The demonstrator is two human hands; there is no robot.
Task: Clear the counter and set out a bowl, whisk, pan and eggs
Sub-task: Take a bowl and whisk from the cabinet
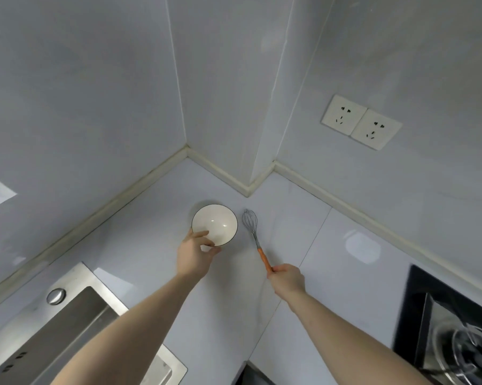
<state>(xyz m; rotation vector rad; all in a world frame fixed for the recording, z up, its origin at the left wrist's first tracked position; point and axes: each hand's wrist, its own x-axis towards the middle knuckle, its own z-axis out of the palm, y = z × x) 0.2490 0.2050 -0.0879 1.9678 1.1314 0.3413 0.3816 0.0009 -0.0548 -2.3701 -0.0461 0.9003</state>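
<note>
The left hand (194,255) is gripping the near rim of the white bowl (216,224), thumb inside and fingers curled under it, as the bowl is sitting on the counter (331,245) near the wall corner. The right hand (287,279) is closed around the end of the whisk's (255,234) orange handle; the whisk is lying just right of the bowl, wires pointing toward the wall. A sink (76,323) is showing at lower left, a stove (456,329) at lower right.

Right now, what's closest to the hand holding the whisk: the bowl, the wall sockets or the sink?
From the right hand:
1. Bowl, just left, on the counter.
2. Wall sockets, up on the right wall.
3. Sink, far left.
</note>
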